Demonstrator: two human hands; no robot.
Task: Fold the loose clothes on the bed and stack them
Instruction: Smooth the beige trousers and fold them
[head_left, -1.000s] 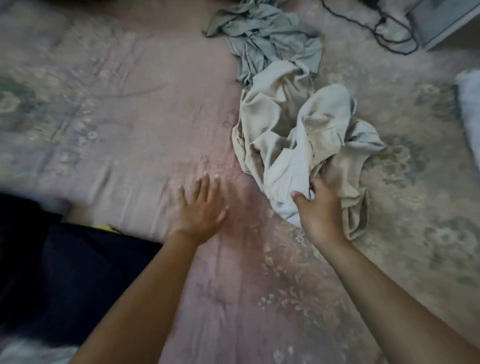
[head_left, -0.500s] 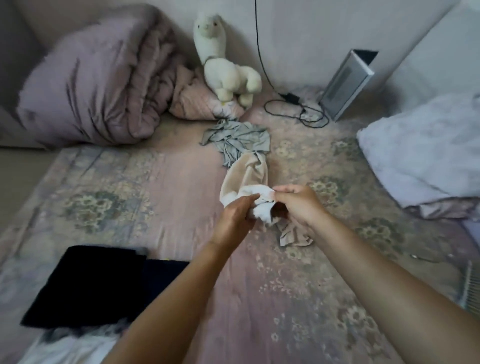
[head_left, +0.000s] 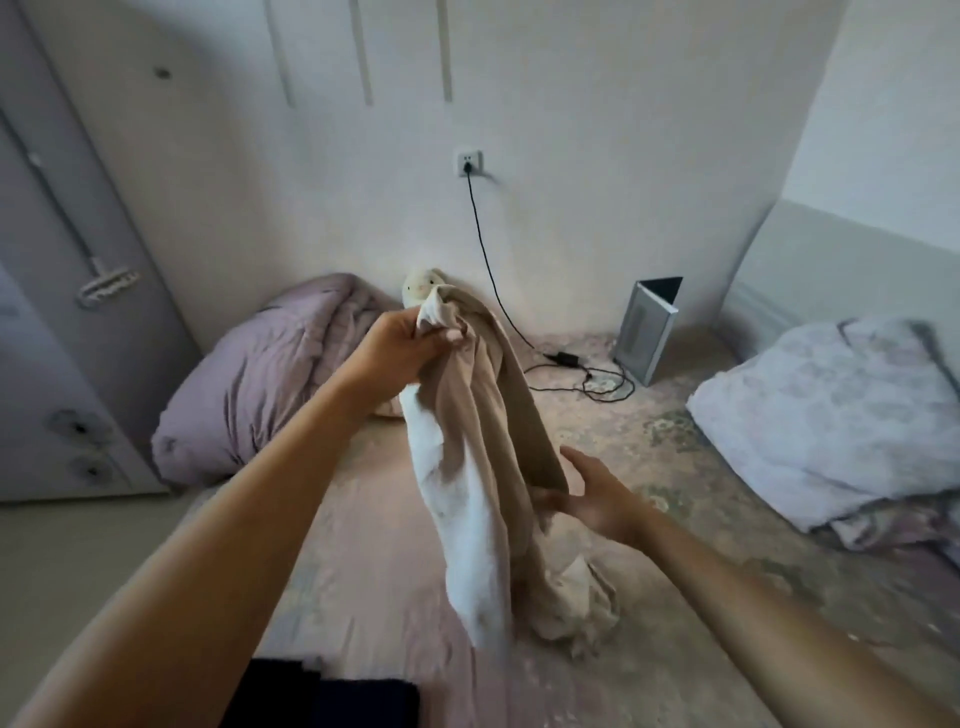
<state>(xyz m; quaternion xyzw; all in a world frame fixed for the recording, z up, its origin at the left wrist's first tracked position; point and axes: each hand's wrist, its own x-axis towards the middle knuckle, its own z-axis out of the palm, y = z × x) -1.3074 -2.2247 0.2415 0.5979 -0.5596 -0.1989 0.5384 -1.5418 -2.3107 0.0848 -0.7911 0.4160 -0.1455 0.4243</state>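
Beige cotton is bunching inside the left hand (head_left: 402, 345), whose fingers are curling tightly round the top edge of a soft beige garment with a white lining (head_left: 483, 467) and lifting it high above the bed. The right hand (head_left: 597, 499) is reaching in lower down, its fingers loosely spread and its thumb touching a fold at the garment's right edge — whether it is actually pinching the cloth is hard to tell. The garment is hanging in a long limp twist, its lower end pooling on the pink floral bedsheet (head_left: 374, 545).

By the look of it, the cloth is light and floppy, giving no resistance and keeping no shape; it will probably sag wherever it is unsupported, so taking it at two corners of a hem or waistband, well apart, should spread it flat.

Further out, a dark folded piece of clothing (head_left: 322, 701) is lying at the near edge — likely the stack. Behind, a mauve rolled quilt (head_left: 260, 384) and a pale lilac blanket (head_left: 831, 415) are resting on the bed.
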